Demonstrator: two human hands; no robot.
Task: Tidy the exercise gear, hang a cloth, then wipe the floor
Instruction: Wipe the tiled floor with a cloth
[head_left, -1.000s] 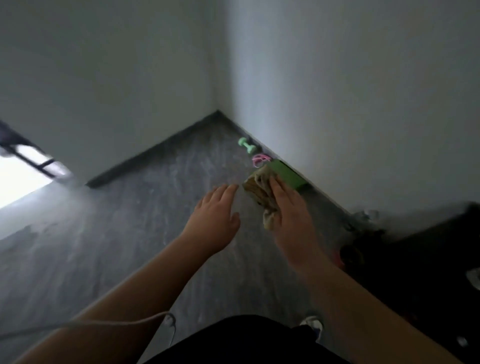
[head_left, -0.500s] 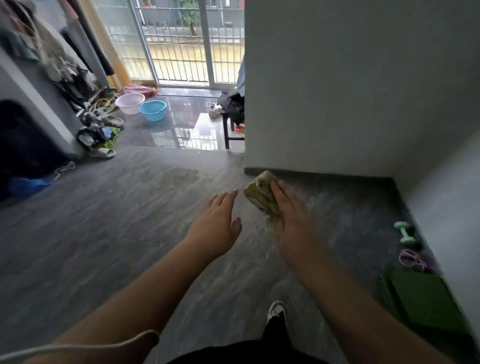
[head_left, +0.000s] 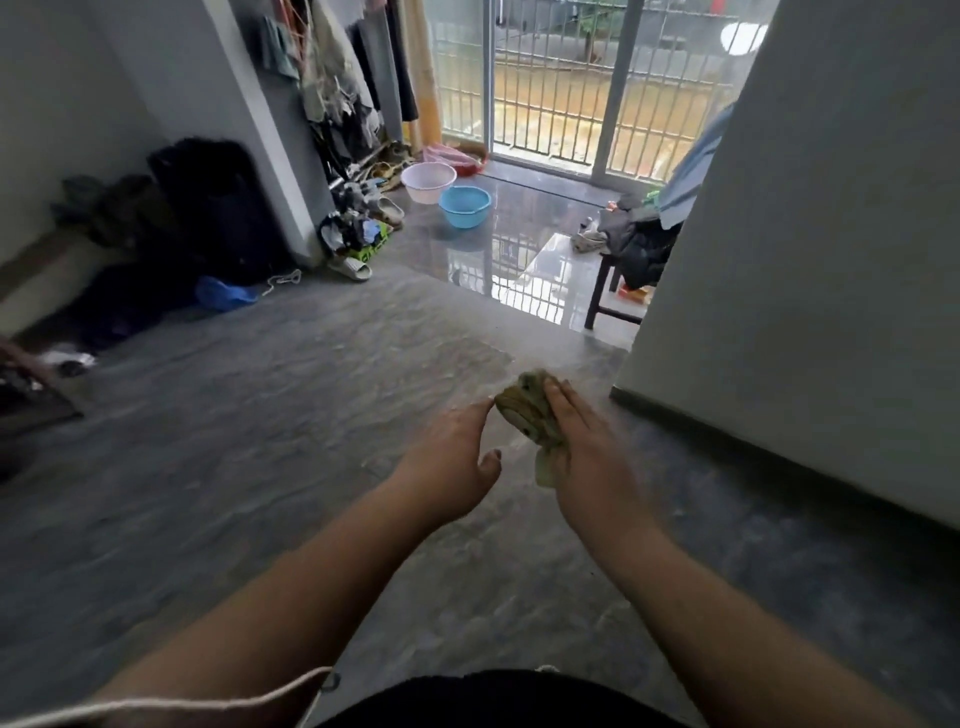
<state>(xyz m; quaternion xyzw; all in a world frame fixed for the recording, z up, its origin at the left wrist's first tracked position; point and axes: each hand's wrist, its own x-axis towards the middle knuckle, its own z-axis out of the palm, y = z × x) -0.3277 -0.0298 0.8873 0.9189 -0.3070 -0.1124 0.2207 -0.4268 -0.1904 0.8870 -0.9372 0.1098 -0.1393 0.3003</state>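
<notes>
Olive cloth (head_left: 527, 413) was at frame centre, bunched in the right hand (head_left: 584, 452), fingers wrapped around it; left hand (head_left: 457, 460) was open, empty, just beside. Risk: dangling tail slips out, loose bunch unravelling mid-carry

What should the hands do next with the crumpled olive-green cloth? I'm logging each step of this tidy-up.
Probably walk on toward the clothes hanging area at the far left and hang it there. The crumpled olive-green cloth is bunched in the right hand, held in the air above the grey floor; the left hand is open and empty beside it.
</notes>
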